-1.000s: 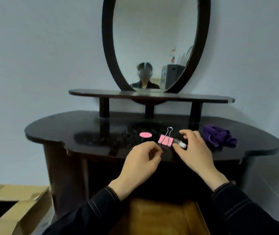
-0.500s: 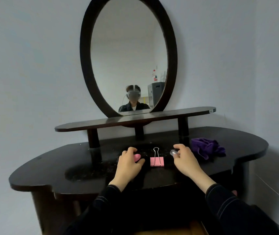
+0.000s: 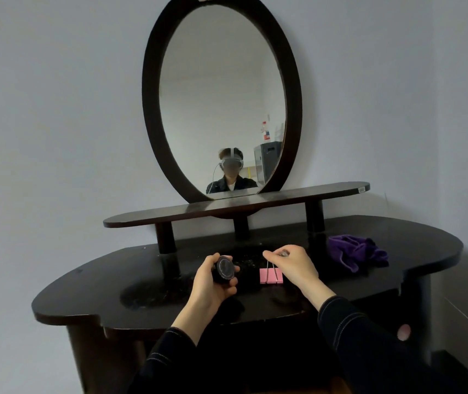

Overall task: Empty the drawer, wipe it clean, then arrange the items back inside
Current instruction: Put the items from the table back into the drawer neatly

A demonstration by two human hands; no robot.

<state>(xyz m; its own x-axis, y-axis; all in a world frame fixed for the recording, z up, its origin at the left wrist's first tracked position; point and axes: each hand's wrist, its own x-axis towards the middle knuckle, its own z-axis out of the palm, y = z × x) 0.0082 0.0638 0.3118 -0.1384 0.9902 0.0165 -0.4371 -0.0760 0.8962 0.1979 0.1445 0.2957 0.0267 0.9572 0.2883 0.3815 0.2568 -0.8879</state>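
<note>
While below right hand (image 3: 294,265), pink clip (image 3: 271,276)

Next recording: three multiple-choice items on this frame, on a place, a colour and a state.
1. Where does the purple cloth lie? A upper shelf; B tabletop, right of the binder clip; C in a hand.
2. The binder clip is: A pink; B green; C yellow.
3. The left hand: A lies flat; B grips a round dark jar; C hangs idle.
Answers: B, the cloth rests on the tabletop; A, the clip's body is pink; B, fingers curl round the jar.
</note>
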